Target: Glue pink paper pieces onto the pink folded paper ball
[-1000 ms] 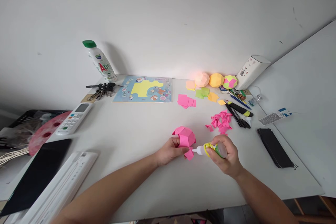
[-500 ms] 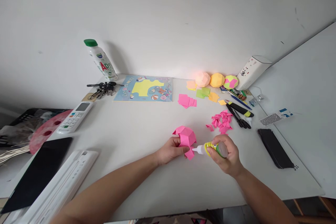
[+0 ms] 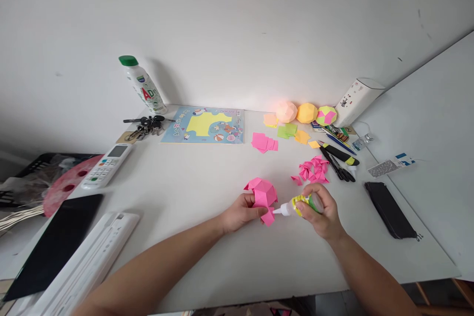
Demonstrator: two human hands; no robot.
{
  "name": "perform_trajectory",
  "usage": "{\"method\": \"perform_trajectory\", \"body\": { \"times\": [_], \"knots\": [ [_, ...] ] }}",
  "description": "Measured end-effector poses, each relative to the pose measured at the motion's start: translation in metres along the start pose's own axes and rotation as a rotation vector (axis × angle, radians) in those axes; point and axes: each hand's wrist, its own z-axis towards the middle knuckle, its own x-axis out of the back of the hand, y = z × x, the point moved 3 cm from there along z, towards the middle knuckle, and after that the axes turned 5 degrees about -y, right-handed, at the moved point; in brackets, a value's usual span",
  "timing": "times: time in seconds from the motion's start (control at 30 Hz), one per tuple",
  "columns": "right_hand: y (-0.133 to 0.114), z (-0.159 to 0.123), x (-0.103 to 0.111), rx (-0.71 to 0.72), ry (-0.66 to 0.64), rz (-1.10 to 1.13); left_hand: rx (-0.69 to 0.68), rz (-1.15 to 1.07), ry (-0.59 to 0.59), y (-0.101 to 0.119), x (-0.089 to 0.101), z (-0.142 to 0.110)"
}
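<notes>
A partly built pink paper ball (image 3: pixel 263 191) of folded pieces is pinched by my left hand (image 3: pixel 240 215), thumb on its lower flap. My right hand (image 3: pixel 324 215) is wrapped round a glue bottle (image 3: pixel 299 204) with a yellow and green label. The bottle lies tilted almost level, its white nozzle pointing left at the edge of the pink flap; whether the tip touches cannot be told. Just beyond my right hand lies a pile of folded pink paper pieces (image 3: pixel 314 170), with one loose piece beside it.
Paper balls in peach (image 3: pixel 286 111), orange (image 3: pixel 307 113) and green-pink (image 3: pixel 326 115) stand by the wall. Pink paper squares (image 3: pixel 264 142), a utility knife (image 3: pixel 339 154), scissors (image 3: pixel 338 168) and a black pouch (image 3: pixel 390 211) lie rightward. A blue paper pad (image 3: pixel 203 126), bottle (image 3: pixel 146 88) and remote (image 3: pixel 106 166) are left.
My right hand has drawn the glue bottle slightly to the right and shifted its fingers. My left hand holds the pink paper ball almost unmoved. The view has shifted a little.
</notes>
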Motion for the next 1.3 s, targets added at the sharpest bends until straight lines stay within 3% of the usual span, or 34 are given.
{"method": "perform_trajectory", "body": {
  "times": [0.17,0.47,0.8,1.3],
  "knots": [
    [0.016,0.008,0.005,-0.185,0.000,0.233,0.019,-0.051,-0.001,0.000,0.000,0.000],
    [0.035,0.019,0.002,-0.327,-0.102,0.487,0.039,-0.148,-0.010,0.001,0.001,-0.001],
    [0.050,0.023,0.000,-0.474,-0.091,0.569,0.044,-0.143,-0.018,0.002,0.001,-0.001],
    [0.054,0.024,0.002,-0.515,-0.147,0.553,0.043,-0.187,-0.001,0.000,0.002,-0.001]
  ]
}}
